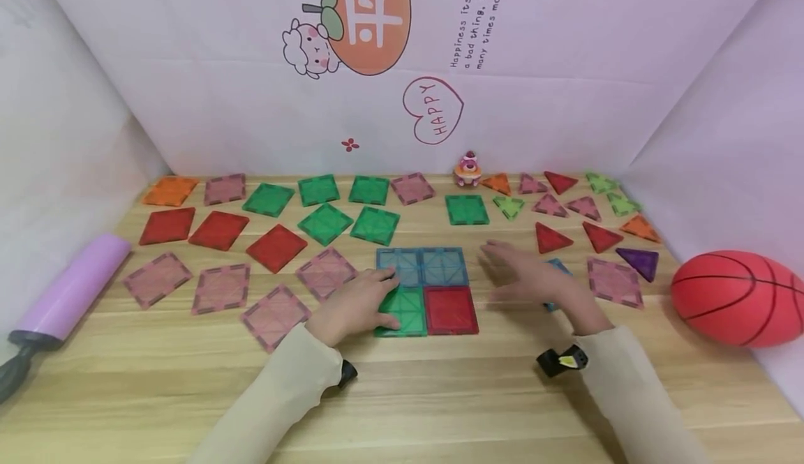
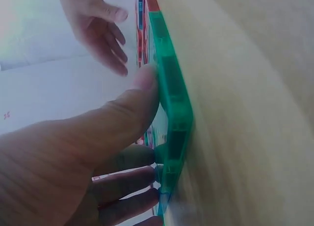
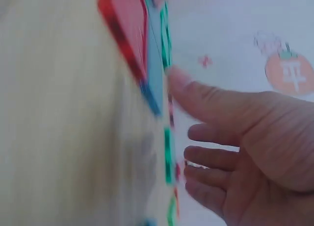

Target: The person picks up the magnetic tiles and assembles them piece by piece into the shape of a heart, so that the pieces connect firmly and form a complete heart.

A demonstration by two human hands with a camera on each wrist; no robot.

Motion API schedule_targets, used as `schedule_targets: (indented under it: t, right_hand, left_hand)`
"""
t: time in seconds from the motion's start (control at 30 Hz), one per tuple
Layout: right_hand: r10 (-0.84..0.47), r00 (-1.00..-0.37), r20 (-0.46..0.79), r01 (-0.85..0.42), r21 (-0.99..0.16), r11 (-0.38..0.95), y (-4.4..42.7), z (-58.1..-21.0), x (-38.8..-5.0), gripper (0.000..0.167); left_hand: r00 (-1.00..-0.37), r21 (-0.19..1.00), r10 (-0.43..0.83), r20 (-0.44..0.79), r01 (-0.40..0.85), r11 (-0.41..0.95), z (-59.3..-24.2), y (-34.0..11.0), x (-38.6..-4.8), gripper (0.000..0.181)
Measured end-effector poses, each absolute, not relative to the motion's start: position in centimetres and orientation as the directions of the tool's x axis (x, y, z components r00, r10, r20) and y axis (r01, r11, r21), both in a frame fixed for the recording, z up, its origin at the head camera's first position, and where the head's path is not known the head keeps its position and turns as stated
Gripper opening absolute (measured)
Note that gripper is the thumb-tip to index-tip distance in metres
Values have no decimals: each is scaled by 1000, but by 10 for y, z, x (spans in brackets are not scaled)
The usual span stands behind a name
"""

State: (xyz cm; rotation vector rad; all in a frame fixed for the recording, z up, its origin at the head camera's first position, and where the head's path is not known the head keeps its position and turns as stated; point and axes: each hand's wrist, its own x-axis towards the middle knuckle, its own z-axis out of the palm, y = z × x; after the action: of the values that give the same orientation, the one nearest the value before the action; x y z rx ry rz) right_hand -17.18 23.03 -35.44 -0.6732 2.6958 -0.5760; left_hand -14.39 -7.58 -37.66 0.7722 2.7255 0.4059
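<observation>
Four square magnetic tiles lie edge to edge in a two-by-two block: two blue tiles (image 1: 443, 267) at the back, a green tile (image 1: 410, 316) front left and a red tile (image 1: 451, 309) front right. My left hand (image 1: 352, 303) rests at the block's left side, thumb on the green tile and fingers extended toward the blue one. In the left wrist view, the thumb touches the green tile's edge (image 2: 171, 84). Holding nothing, my right hand (image 1: 534, 279) hovers right of the block with fingers spread. Partly hidden beneath it is another blue tile (image 1: 557, 266).
Loose square tiles, such as a red one (image 1: 276, 248) and a pink one (image 1: 221, 288), spread left and behind. Triangles, including a purple one (image 1: 638, 263), lie back right near a small figurine (image 1: 467, 169). A purple pump (image 1: 78, 289) and red ball (image 1: 738, 298) flank the table.
</observation>
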Motion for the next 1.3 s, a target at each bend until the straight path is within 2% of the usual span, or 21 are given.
schedule_targets:
  t: [0.2, 0.37, 0.53, 0.67, 0.83, 1.0, 1.13, 1.3]
  right_hand:
    - [-432, -844, -318, -328, -333, 884, 283, -349, -173, 89]
    - [-429, -855, -292, -348, -292, 891, 305, -352, -169, 85]
    - [-360, -896, -258, -287, -281, 916, 298, -356, -167, 77]
    - [-334, -913, -235, -266, -278, 923, 280, -361, -172, 81]
    - [-341, -931, -127, -292, -297, 909, 262, -365, -178, 83]
    - [-345, -938, -24, -316, -350, 882, 249, -365, -190, 68]
    - [-359, -933, 36, -343, -397, 851, 241, -362, -200, 49]
    - [-390, -902, 183, -431, -389, 814, 225, -351, -211, 26]
  left_hand:
    - [-808, 340, 562, -178, 485, 806, -377, -75, -145, 72]
    - [-816, 319, 549, -180, 479, 818, -375, -77, -147, 72]
    - [-809, 330, 557, -186, 483, 811, -375, -78, -147, 72]
    - [-808, 335, 557, -189, 480, 810, -376, -79, -146, 72]
    - [-808, 330, 561, -181, 488, 808, -378, -79, -146, 73]
    - [-810, 328, 559, -180, 486, 810, -377, -79, -146, 72]
    - [-810, 328, 558, -181, 485, 811, -377, -78, -145, 72]
    - [-816, 328, 550, -178, 477, 815, -376, -78, -145, 72]
